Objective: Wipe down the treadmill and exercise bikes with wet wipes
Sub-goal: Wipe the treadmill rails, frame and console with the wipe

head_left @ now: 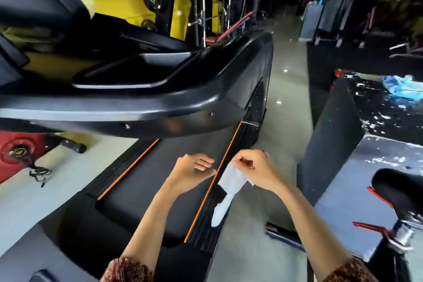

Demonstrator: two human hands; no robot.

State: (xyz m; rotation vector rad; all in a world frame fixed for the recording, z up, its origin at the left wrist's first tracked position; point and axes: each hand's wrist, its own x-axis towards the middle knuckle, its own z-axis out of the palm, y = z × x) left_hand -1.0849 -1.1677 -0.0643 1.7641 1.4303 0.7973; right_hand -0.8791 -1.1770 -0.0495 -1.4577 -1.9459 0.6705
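Pinching a white wet wipe [231, 182] at its top, right hand [257, 170] dangles it over treadmill [146, 178] right rail; left hand [191, 167] just beside, above belt, fingers loosely curled w/ nothing held.

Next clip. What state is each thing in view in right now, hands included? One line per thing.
wet wipe: partly unfolded, hanging down from the right hand
right hand: fingers pinch the wipe's top edge
left hand: holds nothing, fingers loosely curled, beside the wipe
treadmill belt: bare, no hand on it
bike saddle: untouched, at the right
blue plastic: crumpled, lying far right
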